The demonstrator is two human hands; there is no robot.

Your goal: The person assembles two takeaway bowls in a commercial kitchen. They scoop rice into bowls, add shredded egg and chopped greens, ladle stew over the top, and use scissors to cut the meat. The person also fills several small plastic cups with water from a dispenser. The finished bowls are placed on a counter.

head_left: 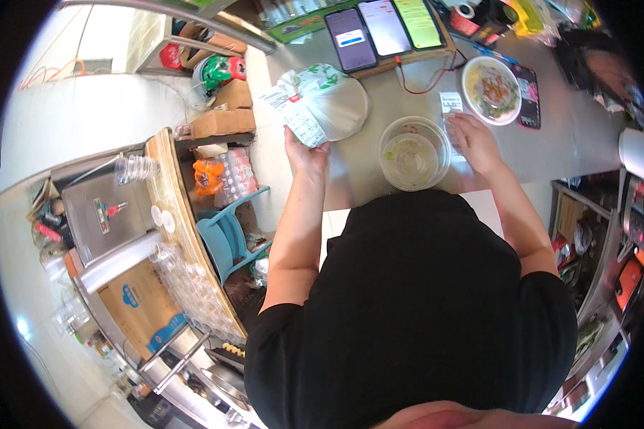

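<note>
My left hand (306,151) is closed at the near edge of a tied white plastic bag (347,107) with green print, which has something round inside. A printed receipt (302,121) lies against the bag beside my fingers. My right hand (477,145) rests over a white paper slip (451,102) on the metal counter, its fingers extended and partly covering the slip. Just left of these fingers stands a clear round plastic tub (413,154) with a little liquid and green bits in it. Beyond my right hand sits a white bowl of food (491,91) with brown and green toppings.
Three lit phones (383,32) lean in a row at the counter's back. Another phone (528,96) lies by the bowl. A red cable (415,89) crosses the metal counter (558,154). At the left are a blue chair (225,239) and a bench with clear cups (193,286).
</note>
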